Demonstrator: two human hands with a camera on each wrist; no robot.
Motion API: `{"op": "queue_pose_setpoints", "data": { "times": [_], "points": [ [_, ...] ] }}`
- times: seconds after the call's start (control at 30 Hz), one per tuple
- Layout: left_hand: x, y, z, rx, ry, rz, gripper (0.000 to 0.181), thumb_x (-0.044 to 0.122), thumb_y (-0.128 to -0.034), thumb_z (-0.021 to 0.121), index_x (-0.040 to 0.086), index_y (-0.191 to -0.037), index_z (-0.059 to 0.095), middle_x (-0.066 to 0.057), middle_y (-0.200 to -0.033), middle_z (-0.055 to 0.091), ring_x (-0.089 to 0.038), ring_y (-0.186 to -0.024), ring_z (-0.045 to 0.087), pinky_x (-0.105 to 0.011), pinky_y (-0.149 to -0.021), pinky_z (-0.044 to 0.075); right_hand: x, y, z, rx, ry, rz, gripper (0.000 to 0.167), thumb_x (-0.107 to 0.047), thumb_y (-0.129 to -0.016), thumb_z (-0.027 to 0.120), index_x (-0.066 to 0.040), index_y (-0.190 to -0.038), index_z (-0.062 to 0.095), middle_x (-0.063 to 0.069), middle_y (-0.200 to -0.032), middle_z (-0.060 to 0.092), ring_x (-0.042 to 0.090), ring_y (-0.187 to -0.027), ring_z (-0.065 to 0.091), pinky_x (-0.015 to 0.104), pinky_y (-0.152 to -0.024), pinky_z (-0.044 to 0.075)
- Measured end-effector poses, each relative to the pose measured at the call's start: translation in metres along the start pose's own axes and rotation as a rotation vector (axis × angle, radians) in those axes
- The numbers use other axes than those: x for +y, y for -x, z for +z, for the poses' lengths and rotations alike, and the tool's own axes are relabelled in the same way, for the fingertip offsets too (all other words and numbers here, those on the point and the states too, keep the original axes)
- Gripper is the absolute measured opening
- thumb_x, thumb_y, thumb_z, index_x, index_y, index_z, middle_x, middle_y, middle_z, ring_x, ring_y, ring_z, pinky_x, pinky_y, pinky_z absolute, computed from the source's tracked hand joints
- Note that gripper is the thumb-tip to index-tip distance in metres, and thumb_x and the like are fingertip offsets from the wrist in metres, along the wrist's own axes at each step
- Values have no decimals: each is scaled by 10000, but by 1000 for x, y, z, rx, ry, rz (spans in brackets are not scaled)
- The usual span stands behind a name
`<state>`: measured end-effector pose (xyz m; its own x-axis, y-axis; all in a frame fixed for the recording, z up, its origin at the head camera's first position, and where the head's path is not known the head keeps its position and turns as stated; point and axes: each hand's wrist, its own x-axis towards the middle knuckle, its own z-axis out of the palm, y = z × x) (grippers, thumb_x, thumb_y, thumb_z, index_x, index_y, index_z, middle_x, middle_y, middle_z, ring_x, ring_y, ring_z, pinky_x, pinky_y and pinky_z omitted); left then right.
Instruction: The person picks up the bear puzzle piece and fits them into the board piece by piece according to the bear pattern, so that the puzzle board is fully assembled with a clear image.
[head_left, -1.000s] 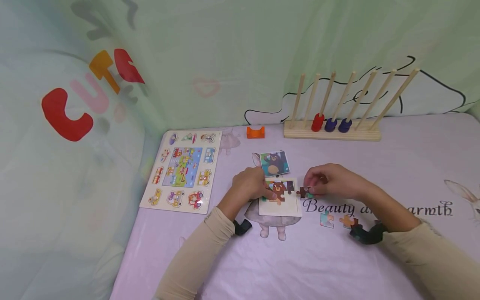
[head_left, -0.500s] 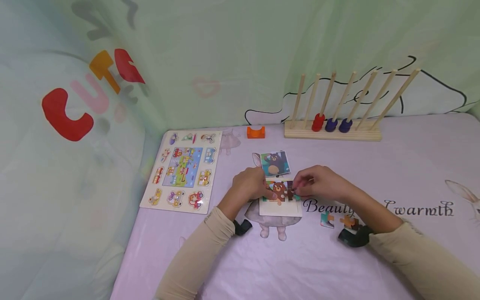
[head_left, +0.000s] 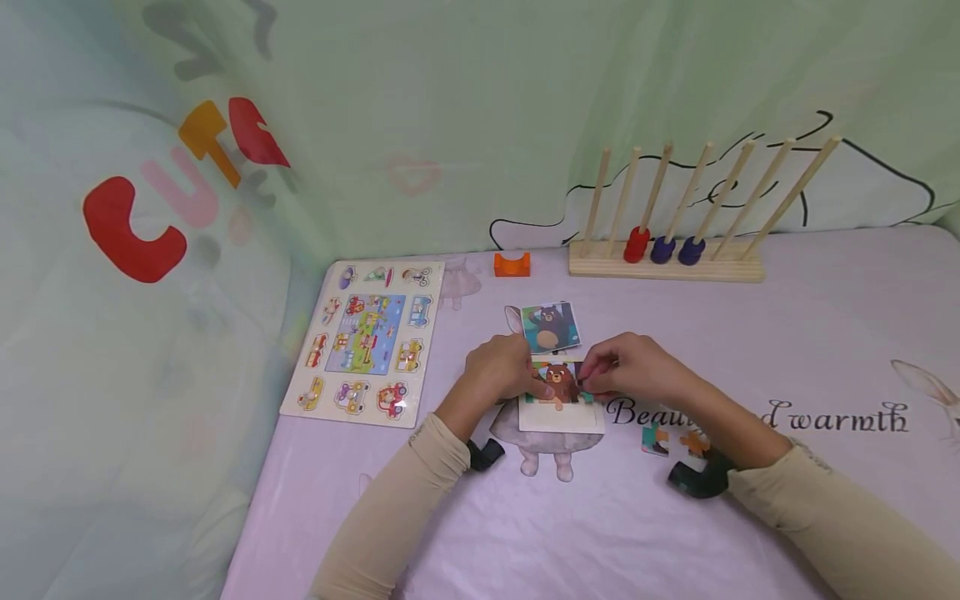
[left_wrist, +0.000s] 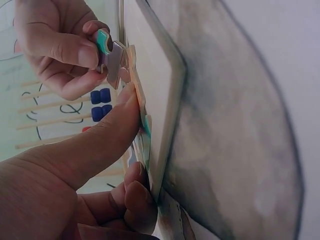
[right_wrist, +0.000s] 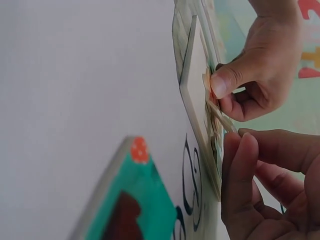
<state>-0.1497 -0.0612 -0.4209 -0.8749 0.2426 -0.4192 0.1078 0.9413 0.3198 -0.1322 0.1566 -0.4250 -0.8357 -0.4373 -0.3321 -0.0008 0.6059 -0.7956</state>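
A square puzzle board lies on the cloth, its upper part filled with joined pieces showing a brown bear. My left hand is at the board's left side, thumb pressing on the bear pieces and the other fingers curled at the edge. Between thumb and fingers, my right hand pinches a puzzle piece with green on it, tilted against the joined pieces at the board's right. A bear picture card lies just behind the board.
Two loose pieces lie right of the board, near my right wrist's black band. A vehicle puzzle board is at the left, an orange block behind, and a wooden peg rack at the back right.
My right hand has moved left with its piece, from beside the board to over its right part, against the joined pieces. My left hand has stayed in place.
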Motion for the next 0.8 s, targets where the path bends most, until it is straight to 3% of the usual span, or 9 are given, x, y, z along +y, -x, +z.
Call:
{"op": "queue_pose_setpoints", "data": {
  "times": [0.2,0.43,0.6,0.7,0.8],
  "points": [
    [0,0,0,2,2,1,435,510,-731,896,170,-691,628,29,-668,577,-149,-638,570,-314,-528,395,-2,-1,2,17,-5,35,54,-86,-876,744,-51,-914,756,51,-858,724,168,-696,671,318,-680,584],
    [1,1,0,1,-6,1,426,498,-747,889,160,-678,639,22,-656,571,-149,-642,567,-301,-532,384,-3,-2,4,52,94,36,64,-142,-882,771,-79,-894,769,0,-753,705,150,-665,628,299,-650,536],
    [5,5,0,6,-67,-3,399,494,-765,877,178,-667,653,21,-666,603,-162,-657,581,-314,-552,401,-3,-1,5,71,150,27,90,-159,-871,781,-83,-867,732,-15,-697,682,146,-635,609,302,-633,497],
    [9,7,0,20,-110,27,365,476,-784,867,204,-707,635,30,-712,621,-174,-692,590,-334,-577,413,-2,-2,3,67,173,21,106,-167,-874,773,-87,-854,706,-13,-665,663,141,-612,593,295,-604,473],
    [11,9,0,24,-91,103,287,385,-822,854,218,-765,628,40,-753,626,-171,-731,593,-324,-595,416,1,-3,-1,39,184,27,108,-190,-909,736,-101,-864,694,-5,-661,639,147,-604,578,285,-580,457]
  ]
}}
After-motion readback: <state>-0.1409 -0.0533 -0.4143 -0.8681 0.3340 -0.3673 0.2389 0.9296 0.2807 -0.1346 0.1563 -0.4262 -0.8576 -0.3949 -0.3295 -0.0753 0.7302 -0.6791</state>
